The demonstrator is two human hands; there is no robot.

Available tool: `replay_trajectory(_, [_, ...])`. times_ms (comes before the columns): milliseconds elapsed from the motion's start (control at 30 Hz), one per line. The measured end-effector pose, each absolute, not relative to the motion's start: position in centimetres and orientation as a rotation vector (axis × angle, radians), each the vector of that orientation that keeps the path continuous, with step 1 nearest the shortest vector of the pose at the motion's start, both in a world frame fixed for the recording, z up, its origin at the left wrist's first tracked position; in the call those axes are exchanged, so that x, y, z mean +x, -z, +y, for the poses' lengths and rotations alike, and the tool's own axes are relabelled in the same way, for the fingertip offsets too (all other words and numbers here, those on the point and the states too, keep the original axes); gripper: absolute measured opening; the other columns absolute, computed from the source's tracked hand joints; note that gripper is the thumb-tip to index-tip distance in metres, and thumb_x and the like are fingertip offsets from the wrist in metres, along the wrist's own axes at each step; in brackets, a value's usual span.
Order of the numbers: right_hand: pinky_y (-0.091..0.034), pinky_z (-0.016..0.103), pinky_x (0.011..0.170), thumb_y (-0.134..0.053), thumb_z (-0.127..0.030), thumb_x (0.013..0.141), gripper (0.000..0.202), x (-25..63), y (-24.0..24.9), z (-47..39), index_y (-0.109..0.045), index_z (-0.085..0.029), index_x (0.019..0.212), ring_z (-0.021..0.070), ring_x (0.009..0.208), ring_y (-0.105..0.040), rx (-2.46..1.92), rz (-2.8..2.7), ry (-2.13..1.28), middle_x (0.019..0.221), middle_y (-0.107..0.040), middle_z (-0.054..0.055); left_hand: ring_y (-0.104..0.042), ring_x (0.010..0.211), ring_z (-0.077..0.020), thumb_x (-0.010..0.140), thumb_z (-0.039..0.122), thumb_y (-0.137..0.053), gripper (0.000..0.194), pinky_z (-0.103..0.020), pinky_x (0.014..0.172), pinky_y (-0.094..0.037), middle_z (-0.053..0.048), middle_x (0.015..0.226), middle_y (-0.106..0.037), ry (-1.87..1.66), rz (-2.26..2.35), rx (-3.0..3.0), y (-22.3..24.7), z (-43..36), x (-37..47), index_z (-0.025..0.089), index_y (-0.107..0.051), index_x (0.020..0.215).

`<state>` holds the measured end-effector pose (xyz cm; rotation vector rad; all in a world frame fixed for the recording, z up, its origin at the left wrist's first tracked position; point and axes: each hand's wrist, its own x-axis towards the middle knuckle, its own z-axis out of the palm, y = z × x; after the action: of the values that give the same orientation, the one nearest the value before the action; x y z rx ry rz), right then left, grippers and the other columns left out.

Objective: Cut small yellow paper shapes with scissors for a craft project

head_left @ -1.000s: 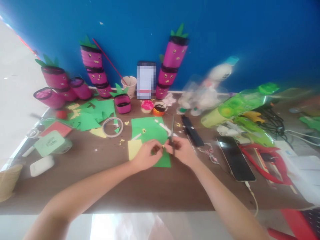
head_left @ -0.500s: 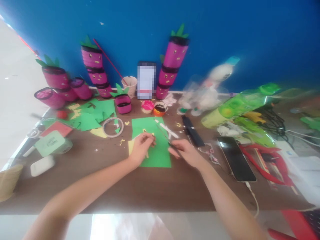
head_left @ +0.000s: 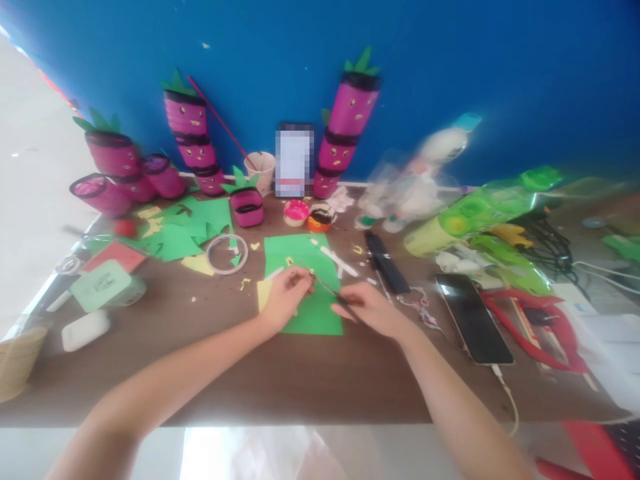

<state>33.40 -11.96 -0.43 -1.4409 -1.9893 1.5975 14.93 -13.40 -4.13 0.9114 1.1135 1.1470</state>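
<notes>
Yellow scrap (head_left: 312,272) is pinched by left hand (head_left: 286,295), probably flimsy, best held edgewise. Scissors (head_left: 341,300) are gripped by right hand (head_left: 371,309), aimed toward 10 o'clock.

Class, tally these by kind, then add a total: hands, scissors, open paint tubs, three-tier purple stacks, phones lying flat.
Hands: left hand and right hand, 2
Scissors: 1
Open paint tubs: pink tub and dark tub, 2
Three-tier purple stacks: left stack and right stack, 2
Phone lying flat: 1
Total: 8
</notes>
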Motion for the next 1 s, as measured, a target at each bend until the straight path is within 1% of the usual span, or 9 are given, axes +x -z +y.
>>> replay_trajectory(200, [-0.019, 0.023, 0.047, -0.062, -0.045, 0.07, 0.049, 33.3, 0.38, -12.01, -0.028, -0.019, 0.047, 0.0058, 0.047, -0.025, -1.425, -1.987, -1.6, 0.047, -0.025, -0.007, -0.053, 0.06, -0.0101, 0.073, 0.022, -0.055, 0.007, -0.023, 0.06, -0.043, 0.002, 0.063, -0.055, -1.127, 1.105, 0.947, 3.86, -13.35, 14.93, 0.016, -0.054, 0.068])
replay_trajectory(500, [-0.019, 0.024, 0.048, -0.062, -0.041, 0.072, 0.046, 33.44, 0.47, -11.94, -0.033, -0.017, 0.046, 0.006, 0.046, -0.027, -1.391, -1.974, -1.642, 0.047, -0.026, -0.007, -0.054, 0.061, -0.0109, 0.074, 0.024, -0.055, 0.009, -0.024, 0.061, -0.044, 0.001, 0.063, -0.056, -1.1, 1.122, 0.977, 4.12, -13.35, 14.85, 0.016, -0.055, 0.07])
replay_trajectory(1000, [-0.021, 0.023, 0.047, -0.06, -0.047, 0.072, 0.048, 33.39, 0.38, -11.94, -0.034, -0.017, 0.045, 0.0058, 0.045, -0.028, -1.398, -2.005, -1.596, 0.045, -0.029, -0.007, -0.054, 0.06, -0.0112, 0.074, 0.027, -0.056, 0.012, -0.024, 0.061, -0.044, 0.001, 0.062, -0.058, -1.054, 1.134, 1.009, 4.14, -13.32, 14.74, 0.016, -0.057, 0.071])
